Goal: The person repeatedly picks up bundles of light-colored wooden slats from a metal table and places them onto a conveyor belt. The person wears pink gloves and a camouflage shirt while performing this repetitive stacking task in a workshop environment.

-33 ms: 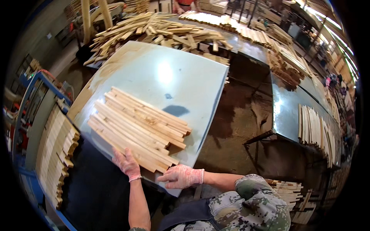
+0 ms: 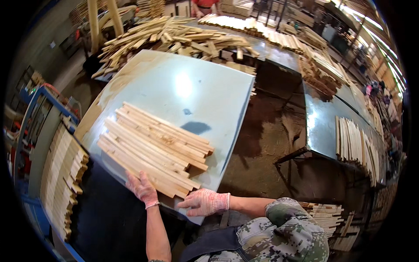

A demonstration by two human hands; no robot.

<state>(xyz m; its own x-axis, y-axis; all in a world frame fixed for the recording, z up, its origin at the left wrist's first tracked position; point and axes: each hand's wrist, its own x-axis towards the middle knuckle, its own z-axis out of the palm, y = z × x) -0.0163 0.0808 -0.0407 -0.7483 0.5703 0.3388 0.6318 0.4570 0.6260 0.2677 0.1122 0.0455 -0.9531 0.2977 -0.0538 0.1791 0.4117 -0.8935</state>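
Wooden strips (image 2: 150,150) lie side by side on a pale, shiny tabletop (image 2: 166,78), their ends uneven. A gap partly splits them into a far and a near group. My left hand (image 2: 143,190), in a red-and-white knit glove, rests at the near edge of the closest strip with fingers stretched out. My right hand (image 2: 204,202), gloved alike, is just off the right ends of the near strips; its fingers reach leftward and look loosely extended. Whether its fingertips touch the wood is hard to tell. Neither hand is wrapped round a strip.
A loose heap of strips (image 2: 174,39) sits beyond the tabletop. To the left, a row of strips (image 2: 63,174) lies by a blue-framed machine (image 2: 28,118). A metal table (image 2: 321,126) with more strips stands at right. Far back is a person in red (image 2: 205,6).
The whole view has shifted very slightly. My hands and the strips stay in practically the same places relative to each other.
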